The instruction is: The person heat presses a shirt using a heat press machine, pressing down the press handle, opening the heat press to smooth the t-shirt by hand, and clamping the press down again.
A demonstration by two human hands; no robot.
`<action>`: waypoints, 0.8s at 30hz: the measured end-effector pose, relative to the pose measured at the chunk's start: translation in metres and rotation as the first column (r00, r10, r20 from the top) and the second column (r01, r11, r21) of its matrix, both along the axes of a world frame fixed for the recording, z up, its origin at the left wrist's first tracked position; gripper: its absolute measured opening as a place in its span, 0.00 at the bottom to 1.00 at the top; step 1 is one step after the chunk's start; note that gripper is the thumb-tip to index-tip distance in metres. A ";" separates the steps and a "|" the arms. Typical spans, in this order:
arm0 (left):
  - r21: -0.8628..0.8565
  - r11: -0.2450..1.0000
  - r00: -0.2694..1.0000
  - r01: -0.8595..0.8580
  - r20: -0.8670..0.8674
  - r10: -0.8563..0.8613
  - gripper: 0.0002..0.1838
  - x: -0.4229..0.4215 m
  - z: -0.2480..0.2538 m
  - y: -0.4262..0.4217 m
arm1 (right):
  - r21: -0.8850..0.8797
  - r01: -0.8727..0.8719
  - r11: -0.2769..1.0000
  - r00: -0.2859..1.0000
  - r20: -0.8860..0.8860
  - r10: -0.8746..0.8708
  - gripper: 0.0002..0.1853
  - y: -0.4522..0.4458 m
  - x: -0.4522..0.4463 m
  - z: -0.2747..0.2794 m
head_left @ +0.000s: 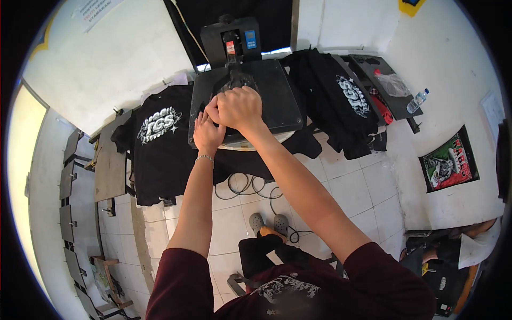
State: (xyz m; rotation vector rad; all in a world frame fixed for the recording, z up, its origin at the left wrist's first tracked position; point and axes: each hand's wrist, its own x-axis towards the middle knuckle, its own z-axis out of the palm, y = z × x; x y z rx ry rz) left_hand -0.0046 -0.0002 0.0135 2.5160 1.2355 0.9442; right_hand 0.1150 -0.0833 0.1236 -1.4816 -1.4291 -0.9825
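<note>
A black heat press point(277, 96) with a blue control panel stands at the top centre, its flat top plate lowered over a piece of black cloth. My right hand point(240, 108) is closed in a fist around the press handle, which it mostly hides. Beside it, lower left, my left hand point(208, 133) touches the right one; its fingers point up along the handle, and what they grip is hidden. Black shirts with white lettering lie on either side: one left shirt point(181, 154) and one right shirt point(325, 90).
A plastic bottle point(417, 101) and a clear plastic bag point(392, 84) rest on the right-hand board. A black cable point(248, 184) loops over the tiled floor near my feet. Grey boards point(113, 160) line the left. Part of another person point(480, 242) shows at the lower right.
</note>
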 end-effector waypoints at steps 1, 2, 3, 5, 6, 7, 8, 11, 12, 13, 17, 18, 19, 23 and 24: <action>0.002 1.000 1.000 0.002 0.008 -0.002 0.32 0.000 0.000 -0.001 | -0.002 -0.010 1.000 1.000 0.004 0.010 0.14 -0.001 0.000 0.001; -0.004 1.000 1.000 0.000 0.006 0.000 0.31 0.000 0.001 -0.001 | -0.003 -0.016 1.000 1.000 0.004 0.016 0.14 -0.001 0.001 0.001; -0.010 1.000 1.000 0.000 0.001 0.000 0.31 0.000 0.001 -0.001 | -0.003 -0.019 1.000 1.000 0.002 0.019 0.14 -0.002 0.001 0.002; -0.026 1.000 0.999 -0.004 -0.036 0.003 0.31 0.000 0.000 0.001 | -0.001 0.006 1.000 1.000 -0.005 -0.006 0.14 -0.003 0.000 0.001; -0.037 0.999 0.999 -0.001 -0.035 -0.001 0.31 0.000 0.003 -0.001 | -0.003 0.008 1.000 1.000 0.000 -0.008 0.14 -0.002 0.000 0.002; -0.050 0.999 0.999 -0.003 -0.033 0.001 0.31 0.000 0.005 -0.003 | 0.012 0.008 1.000 1.000 0.001 -0.008 0.14 -0.001 0.000 0.002; -0.064 0.998 1.000 -0.009 -0.030 0.007 0.31 -0.001 0.008 -0.006 | 0.026 0.003 1.000 1.000 0.002 -0.003 0.14 -0.001 0.001 0.002; 0.038 0.999 1.000 -0.016 0.025 0.016 0.30 0.000 -0.008 0.004 | 0.025 -0.005 1.000 1.000 0.008 0.005 0.15 0.001 -0.002 0.002; 0.026 0.999 1.000 -0.024 0.018 0.023 0.30 -0.002 -0.006 0.002 | 0.014 0.005 1.000 1.000 0.010 -0.006 0.15 -0.002 -0.001 0.003; 0.013 1.000 1.000 -0.022 0.013 0.022 0.30 -0.004 -0.004 0.001 | 0.031 -0.014 0.999 1.000 0.008 0.014 0.15 -0.002 0.000 0.005; -0.031 0.999 0.998 -0.029 -0.050 0.027 0.30 -0.001 -0.001 -0.001 | 0.005 -0.026 1.000 1.000 0.000 0.026 0.15 -0.009 0.000 0.005; -0.039 0.999 0.999 -0.023 -0.044 0.021 0.30 -0.003 0.000 -0.001 | -0.007 -0.023 1.000 1.000 -0.003 0.023 0.15 -0.008 0.000 0.006; -0.023 1.000 0.999 -0.006 -0.032 0.005 0.30 -0.005 -0.002 0.001 | 0.002 -0.041 0.999 0.999 0.000 0.041 0.15 -0.006 -0.001 0.004; -0.004 1.000 0.997 0.013 -0.078 -0.013 0.30 -0.004 -0.006 0.007 | -0.003 -0.046 0.999 0.999 -0.002 0.046 0.16 -0.001 0.001 -0.002; -0.055 0.998 0.996 0.001 -0.093 -0.006 0.29 -0.003 0.001 0.002 | -0.006 -0.042 0.999 0.999 0.002 0.042 0.17 -0.003 0.004 -0.002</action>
